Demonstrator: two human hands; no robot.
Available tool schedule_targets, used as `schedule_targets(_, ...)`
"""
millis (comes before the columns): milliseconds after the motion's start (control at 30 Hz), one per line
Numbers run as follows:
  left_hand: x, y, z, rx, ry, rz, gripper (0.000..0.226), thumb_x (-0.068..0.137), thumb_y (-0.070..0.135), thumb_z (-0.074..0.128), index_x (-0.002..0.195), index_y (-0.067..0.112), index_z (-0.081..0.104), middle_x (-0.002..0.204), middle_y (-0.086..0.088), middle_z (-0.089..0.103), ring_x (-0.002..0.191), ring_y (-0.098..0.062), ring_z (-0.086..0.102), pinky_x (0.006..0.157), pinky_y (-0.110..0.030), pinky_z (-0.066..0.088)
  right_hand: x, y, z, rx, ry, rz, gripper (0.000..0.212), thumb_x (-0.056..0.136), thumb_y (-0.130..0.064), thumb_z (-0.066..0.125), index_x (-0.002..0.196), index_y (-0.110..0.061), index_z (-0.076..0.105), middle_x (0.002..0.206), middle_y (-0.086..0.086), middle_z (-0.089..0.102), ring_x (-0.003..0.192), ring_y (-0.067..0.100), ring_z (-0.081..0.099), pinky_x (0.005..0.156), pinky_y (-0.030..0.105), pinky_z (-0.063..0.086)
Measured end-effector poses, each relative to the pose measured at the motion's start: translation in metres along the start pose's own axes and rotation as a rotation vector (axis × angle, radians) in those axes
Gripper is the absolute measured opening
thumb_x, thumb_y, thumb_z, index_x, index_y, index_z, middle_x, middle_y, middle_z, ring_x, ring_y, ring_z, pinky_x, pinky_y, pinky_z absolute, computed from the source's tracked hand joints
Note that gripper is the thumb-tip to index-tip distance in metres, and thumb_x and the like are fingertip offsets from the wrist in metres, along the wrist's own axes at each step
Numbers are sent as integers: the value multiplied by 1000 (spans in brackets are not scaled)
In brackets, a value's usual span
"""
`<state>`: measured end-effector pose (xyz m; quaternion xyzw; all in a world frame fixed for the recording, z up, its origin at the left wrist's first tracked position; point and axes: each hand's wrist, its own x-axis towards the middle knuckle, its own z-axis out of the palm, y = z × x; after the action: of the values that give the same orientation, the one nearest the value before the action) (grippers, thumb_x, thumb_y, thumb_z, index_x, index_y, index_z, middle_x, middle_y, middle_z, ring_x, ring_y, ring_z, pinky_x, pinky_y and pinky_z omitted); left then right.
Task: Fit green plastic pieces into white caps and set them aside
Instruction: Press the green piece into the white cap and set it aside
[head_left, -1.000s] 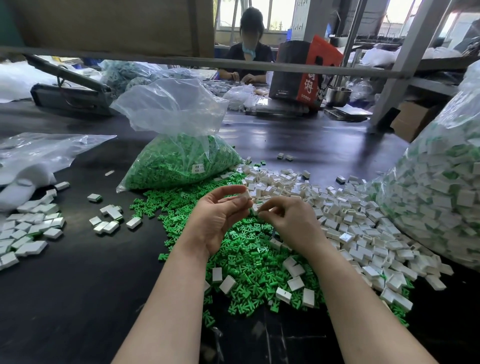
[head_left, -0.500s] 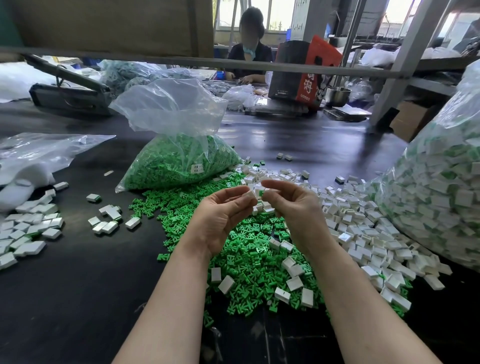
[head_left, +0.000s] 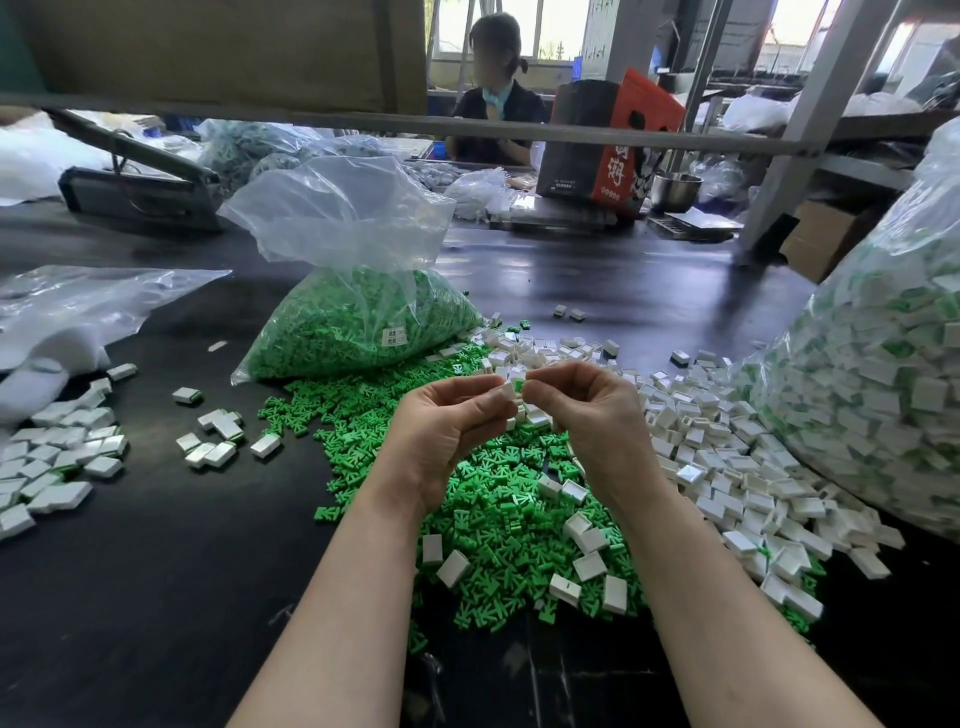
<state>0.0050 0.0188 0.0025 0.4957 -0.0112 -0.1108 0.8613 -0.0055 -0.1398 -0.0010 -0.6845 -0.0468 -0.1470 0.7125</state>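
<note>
Fingers of the left hand (head_left: 447, 426) are pinched on a white cap (head_left: 508, 391); those of the right hand (head_left: 582, 410) are pinched on a green piece (head_left: 518, 385) touching it. Both are held above the green heap (head_left: 498, 499) at the table's (head_left: 156, 571) middle. Finished caps (head_left: 57, 467) are gathered by the left edge.
</note>
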Motion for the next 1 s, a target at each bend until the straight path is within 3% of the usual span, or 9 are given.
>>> schedule_targets(433,0,-1,-3,94,-17,106,23,62,9,79,85,6,76,86,-16,75,75,-22,73,65,-21,57,-3,-5,1,-113,-52,-45,8,79,-9,79,85,-11,75,80,2,75,71,8,69,66,15,51)
schedule_targets(633,-2,2,-4,235,-71,195,16,66,12,79,82,12,79,87,-14,76,76,-22,73,67,-21,56,-3,-5,-8,-68,-142,8,10,82,-9,75,92,-10,73,77,-5,74,64,0,64,59,11,48)
schedule_targets(833,0,1,-4,348,-42,223,13,76,-3,74,88,4,75,82,-12,76,73,-21,73,67,-21,56,-4,-4,-12,-91,-209,67,15,73,-27,75,82,-14,75,75,4,74,60,6,61,54,14,46)
schedule_targets(1000,-1,-1,-2,442,-34,248,13,78,-5,74,88,3,73,83,-16,75,78,-27,73,74,-29,60,-4,0,-12,-165,-214,76,6,86,-12,72,87,-6,73,74,7,74,55,4,60,50,14,43)
